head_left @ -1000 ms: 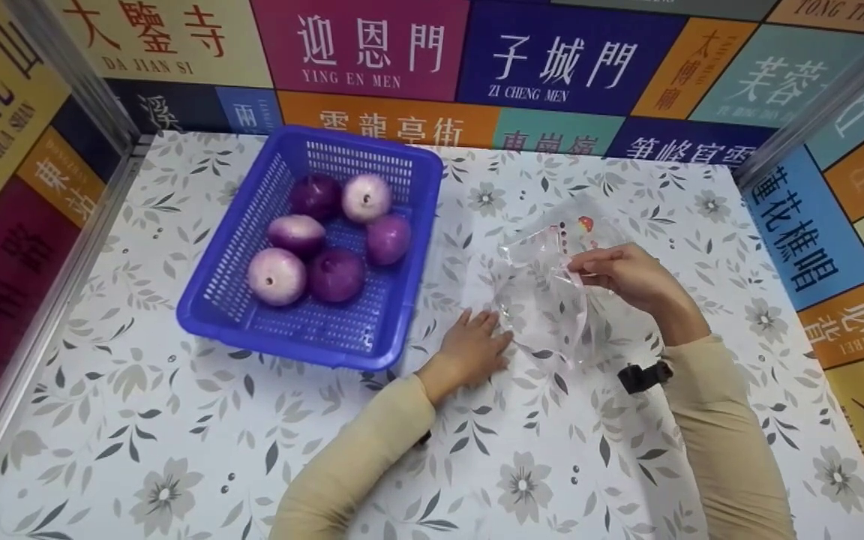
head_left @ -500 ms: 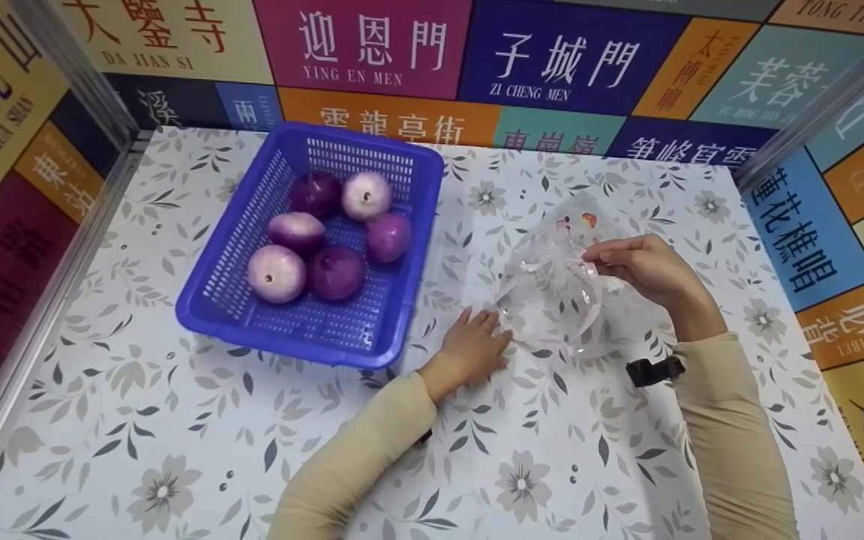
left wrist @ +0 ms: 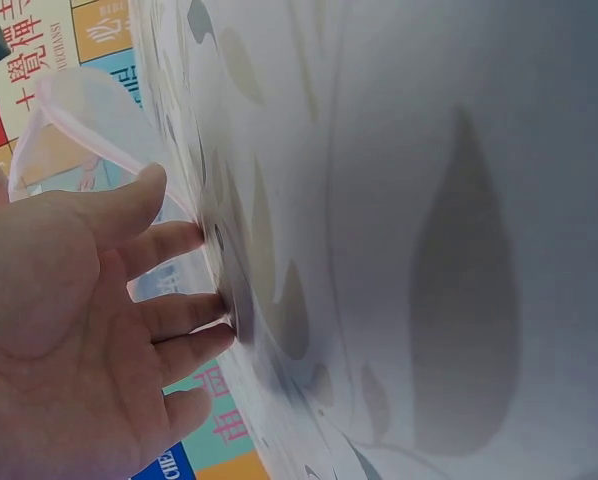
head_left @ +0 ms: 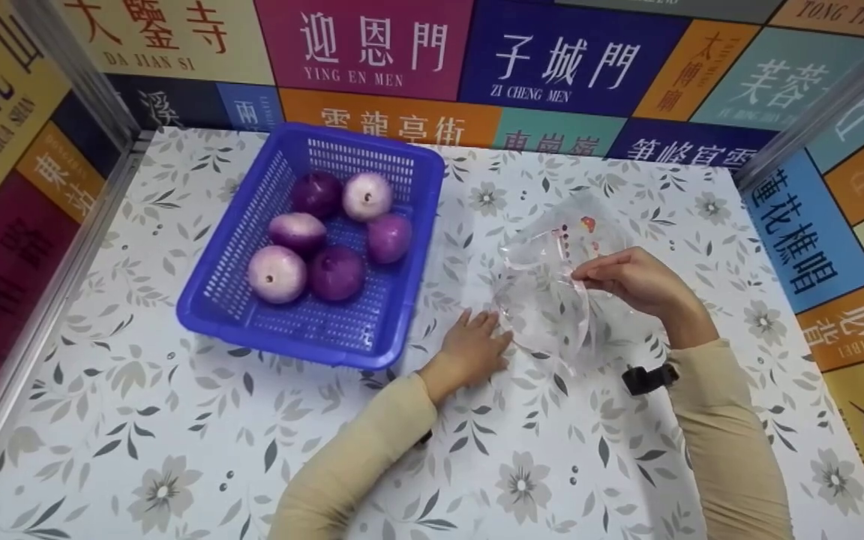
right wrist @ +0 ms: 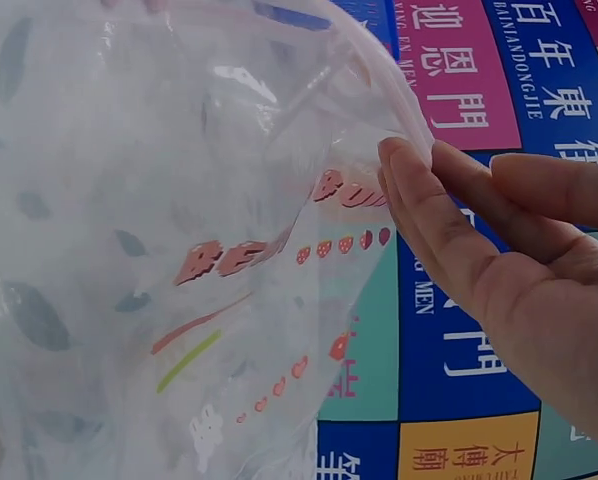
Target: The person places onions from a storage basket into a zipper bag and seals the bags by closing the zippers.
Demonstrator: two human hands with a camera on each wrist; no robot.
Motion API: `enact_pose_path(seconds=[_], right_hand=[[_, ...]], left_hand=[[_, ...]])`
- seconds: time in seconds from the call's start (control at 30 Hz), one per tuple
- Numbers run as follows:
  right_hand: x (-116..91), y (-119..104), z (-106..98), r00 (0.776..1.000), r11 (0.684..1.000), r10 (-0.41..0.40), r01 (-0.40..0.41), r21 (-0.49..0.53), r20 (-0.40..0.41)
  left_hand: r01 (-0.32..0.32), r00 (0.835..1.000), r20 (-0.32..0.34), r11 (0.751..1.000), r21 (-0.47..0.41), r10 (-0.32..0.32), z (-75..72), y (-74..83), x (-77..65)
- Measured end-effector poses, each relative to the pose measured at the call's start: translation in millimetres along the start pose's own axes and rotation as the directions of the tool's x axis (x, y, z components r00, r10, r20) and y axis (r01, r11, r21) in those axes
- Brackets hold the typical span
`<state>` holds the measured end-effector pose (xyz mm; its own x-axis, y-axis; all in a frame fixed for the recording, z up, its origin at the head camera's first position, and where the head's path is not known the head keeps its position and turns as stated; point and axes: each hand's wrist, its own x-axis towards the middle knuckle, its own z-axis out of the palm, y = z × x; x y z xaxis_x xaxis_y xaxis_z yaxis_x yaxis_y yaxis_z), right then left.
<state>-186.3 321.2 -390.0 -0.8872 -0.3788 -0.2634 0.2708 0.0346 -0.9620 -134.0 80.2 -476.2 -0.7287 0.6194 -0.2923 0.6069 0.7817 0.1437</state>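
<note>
A clear plastic bag [head_left: 544,307] with a pinkish rim and small red prints stands partly spread on the table. My right hand [head_left: 638,281] pinches its rim between thumb and fingers; the right wrist view shows the bag [right wrist: 229,200] hanging from the fingertips of that hand [right wrist: 509,240]. Low at the bag's left edge, my left hand [head_left: 473,349] lies with fingers extended. In the left wrist view its fingertips touch the tabletop beside the bag [left wrist: 94,95], and the left palm [left wrist: 69,310] holds nothing. Whether those fingertips press on the bag's edge I cannot tell.
Left of the hands stands a blue perforated basket [head_left: 400,330] holding several purple onions [head_left: 336,274]. A floral cloth [head_left: 177,427] covers the table. Printed panels [head_left: 372,49] wall in its back and sides.
My right hand moved slightly up and right with the bag's rim, then came back down and left. The bag's mouth shifted shape along with it. The left hand has stayed put.
</note>
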Motion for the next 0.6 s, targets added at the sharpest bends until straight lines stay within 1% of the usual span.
enact_pose_path(seconds=[0.13, 0.27, 0.37, 0.6], right_hand=[[2.3, 6.0, 1.8, 1.0, 0.999, 0.006, -0.007, 0.031, 0.005], [4.6, 11.2, 4.5, 1.0, 1.0, 0.004, -0.004, 0.028, -0.003], [6.2, 14.8, 7.1, 1.0, 1.0, 0.013, -0.013, 0.018, -0.014], [8.9, 23.2, 13.1, 0.997, 0.997, 0.075, -0.075, -0.003, -0.019]], left_hand=[[0.004, 1.0, 0.011, 1.0, -0.006, -0.004, 0.5, -0.3, -1.0], [0.003, 1.0, 0.015, 1.0, -0.001, -0.003, 0.6, -0.5, -1.1], [0.001, 1.0, -0.001, 1.0, 0.009, -0.001, 1.4, -1.1, -0.9], [-0.006, 0.999, -0.037, 1.0, 0.012, 0.007, 4.9, -2.1, 0.0]])
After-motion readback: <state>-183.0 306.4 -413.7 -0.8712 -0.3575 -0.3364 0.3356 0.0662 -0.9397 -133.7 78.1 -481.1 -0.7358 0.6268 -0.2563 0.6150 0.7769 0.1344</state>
